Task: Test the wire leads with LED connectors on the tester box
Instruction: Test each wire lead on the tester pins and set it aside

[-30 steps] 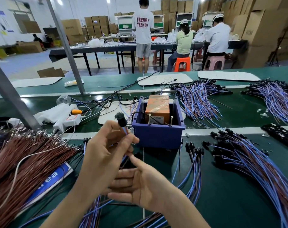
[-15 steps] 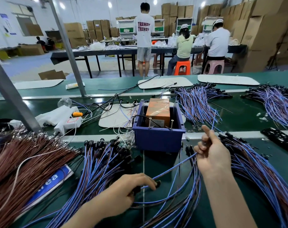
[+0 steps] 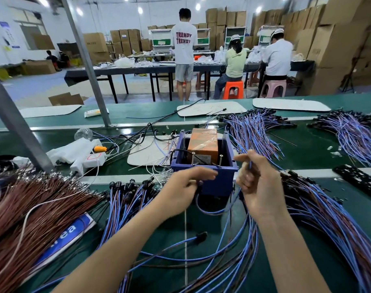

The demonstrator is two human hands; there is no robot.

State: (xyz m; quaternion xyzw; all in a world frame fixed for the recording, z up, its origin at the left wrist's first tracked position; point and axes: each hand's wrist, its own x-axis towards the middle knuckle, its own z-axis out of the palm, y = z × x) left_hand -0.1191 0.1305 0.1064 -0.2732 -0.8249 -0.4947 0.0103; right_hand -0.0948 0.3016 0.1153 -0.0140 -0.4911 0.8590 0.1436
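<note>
Holding wire lead [image 3: 211,212] between left hand [image 3: 184,189], right hand [image 3: 258,182], before tester box [image 3: 222,182].

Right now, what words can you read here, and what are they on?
"TRENDY TRENDY": back of a standing person's white T-shirt.
"ea": end of a word on the blue-and-white card under the brown wires; rest hidden.
Too small or blurred: wall posters, cardboard box print, orange box label.
</note>
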